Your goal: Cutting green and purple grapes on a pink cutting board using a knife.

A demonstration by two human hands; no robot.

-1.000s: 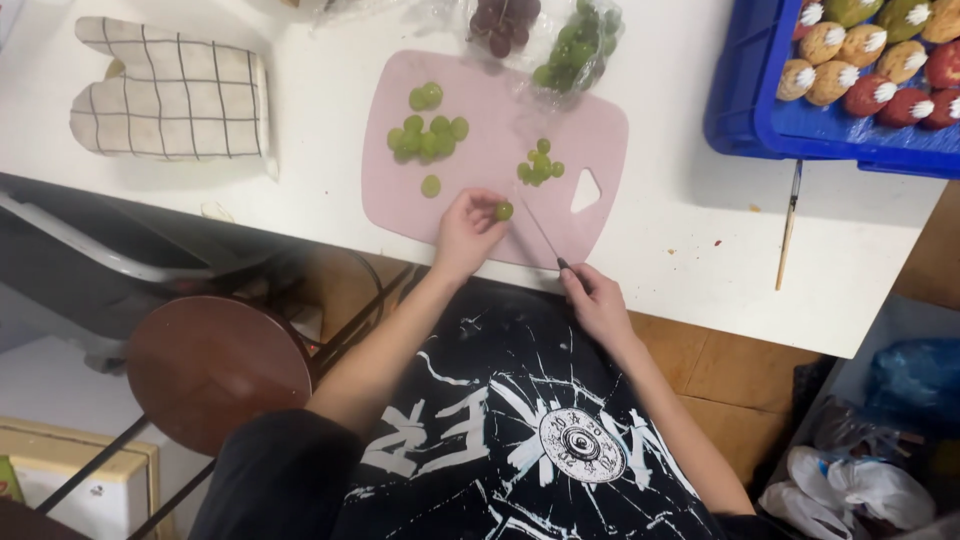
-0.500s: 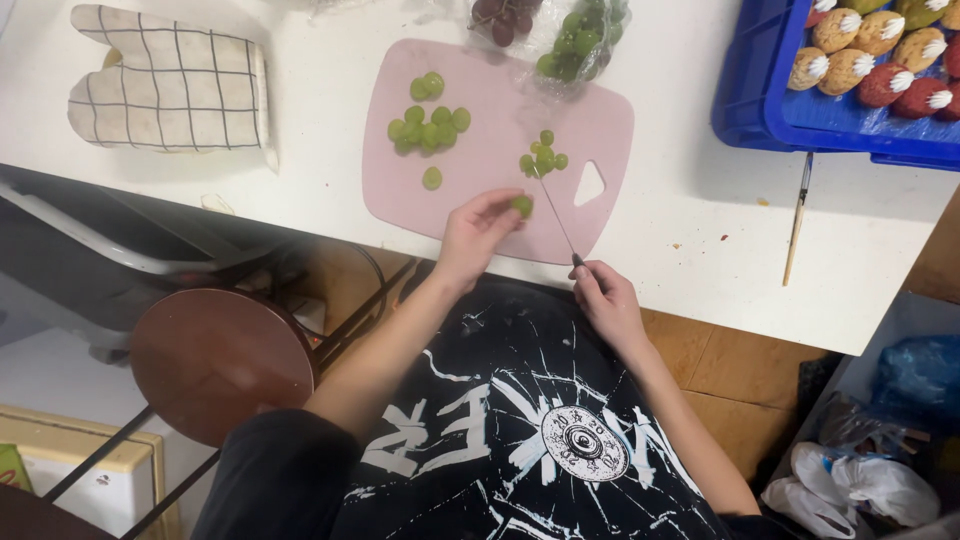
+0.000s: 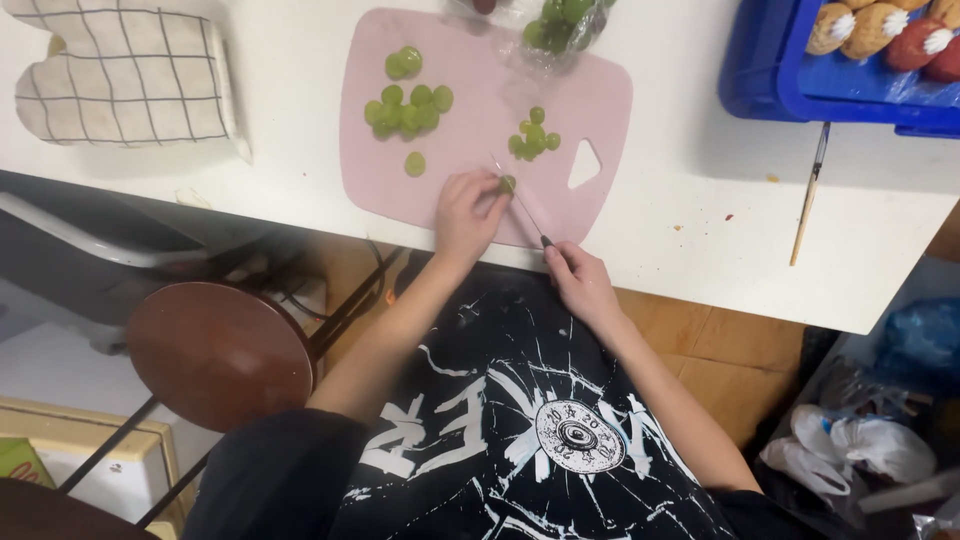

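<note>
Left hand [image 3: 468, 212] pinches a green grape [image 3: 508, 184] at the near edge of the pink cutting board [image 3: 600, 110], fingertips closed around it to steady it. Right hand [image 3: 577, 280] grips a slim knife [image 3: 522, 205], blade angled across the grape. Cut pieces [image 3: 407, 108] are piled farther back, clear of the blade.

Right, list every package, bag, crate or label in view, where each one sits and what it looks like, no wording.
Clear plastic bag: top edge of the pink cutting board, crinkled, holding green grapes.
Blue plastic crate: top right of the white table, holding round red and tan items under clear film.
White plastic bags: on the floor at lower right, crumpled.
Blue bag: floor, right edge, blurred.
No signs or screens.
</note>
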